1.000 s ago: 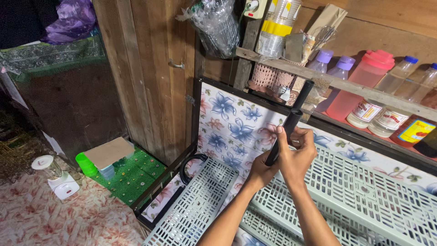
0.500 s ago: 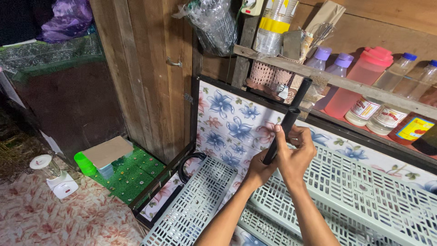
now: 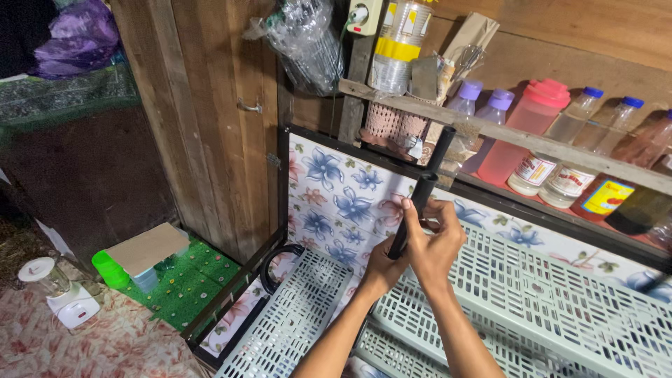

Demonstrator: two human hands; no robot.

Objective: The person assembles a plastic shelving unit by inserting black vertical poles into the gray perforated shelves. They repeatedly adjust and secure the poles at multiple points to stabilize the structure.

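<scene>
Hands, left [image 3: 383, 264] and right [image 3: 435, 241], each grip closed around black tube [image 3: 413, 213], tilted up-right.

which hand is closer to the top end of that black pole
Right. The right hand grips the black pole higher up, fingers just under its top end. The left hand holds it lower, farther from that end.

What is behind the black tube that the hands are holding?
Behind the black tube gripped by both hands, left hand and right hand, stands a blue-flowered panel. The hands cover the tube's lower part and the panel behind them.
</scene>
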